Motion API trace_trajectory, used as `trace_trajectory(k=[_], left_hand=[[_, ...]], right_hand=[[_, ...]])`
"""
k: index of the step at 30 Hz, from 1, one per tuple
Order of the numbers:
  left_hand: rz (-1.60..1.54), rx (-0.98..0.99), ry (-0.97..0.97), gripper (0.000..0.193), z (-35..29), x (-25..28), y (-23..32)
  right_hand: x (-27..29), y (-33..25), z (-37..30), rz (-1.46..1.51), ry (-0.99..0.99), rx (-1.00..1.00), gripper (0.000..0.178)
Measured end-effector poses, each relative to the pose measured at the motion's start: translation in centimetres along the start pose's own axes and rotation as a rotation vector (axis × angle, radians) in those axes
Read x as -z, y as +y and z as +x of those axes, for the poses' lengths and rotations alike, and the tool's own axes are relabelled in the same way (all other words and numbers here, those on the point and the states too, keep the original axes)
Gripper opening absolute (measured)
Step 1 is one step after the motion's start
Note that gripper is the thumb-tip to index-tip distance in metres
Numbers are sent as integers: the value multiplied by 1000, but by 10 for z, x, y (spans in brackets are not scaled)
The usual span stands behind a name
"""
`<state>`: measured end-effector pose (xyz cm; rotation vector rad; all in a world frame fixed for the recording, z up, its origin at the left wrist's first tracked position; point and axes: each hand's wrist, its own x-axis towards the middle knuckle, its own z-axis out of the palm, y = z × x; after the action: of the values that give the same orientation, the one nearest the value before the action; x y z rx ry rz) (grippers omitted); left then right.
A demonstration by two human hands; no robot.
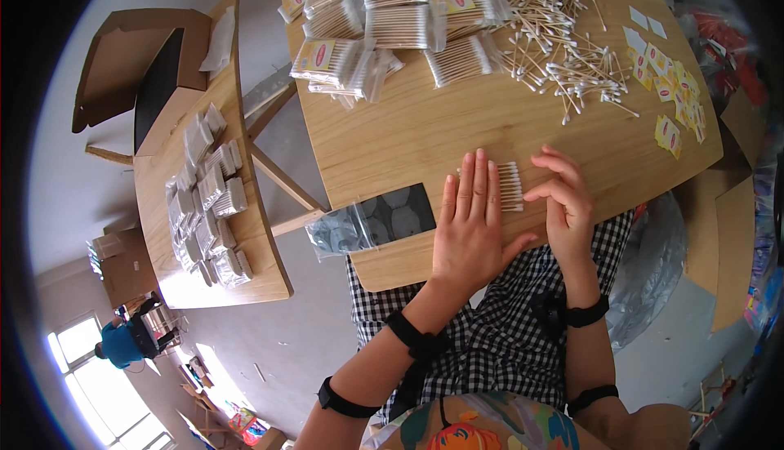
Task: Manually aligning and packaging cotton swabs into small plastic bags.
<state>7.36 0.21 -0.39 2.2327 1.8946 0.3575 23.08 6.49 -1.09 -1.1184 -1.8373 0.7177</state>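
1. Left hand (469,233) is palm-down, fingers together toward the desk's (388,140) far edge, flat over a row of cotton swabs (510,187).
2. Right hand (569,209) is loosely curled, thumb and fingers parted, by their tips; can't tell if touching.
3. Swabs lie near the near edge, long axis roughly side to side.

The pale wooden table (392,135) here carries stacked bags of cotton swabs (396,25), a loose heap of swabs (543,9), yellow cards (686,107) and a short swab row (512,187); the side table (263,274) bears clear-bagged packs (208,189) and an open cardboard box (175,111).
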Motion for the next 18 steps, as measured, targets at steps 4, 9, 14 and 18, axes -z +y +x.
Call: trace_trajectory(k=[4, 9, 14, 18], left_hand=[[-16, 2, 9, 110, 0, 0, 0], [-39, 3, 11, 109, 0, 1, 0], [-50, 5, 8, 109, 0, 0, 0], [-55, 8, -1, 109, 0, 1, 0]], right_hand=[[-1, -2, 0, -22, -3, -7, 25], [1, 0, 0, -11, -5, -5, 24], [1, 1, -1, -27, -17, 15, 23], [1, 0, 0, -45, -34, 26, 22]])
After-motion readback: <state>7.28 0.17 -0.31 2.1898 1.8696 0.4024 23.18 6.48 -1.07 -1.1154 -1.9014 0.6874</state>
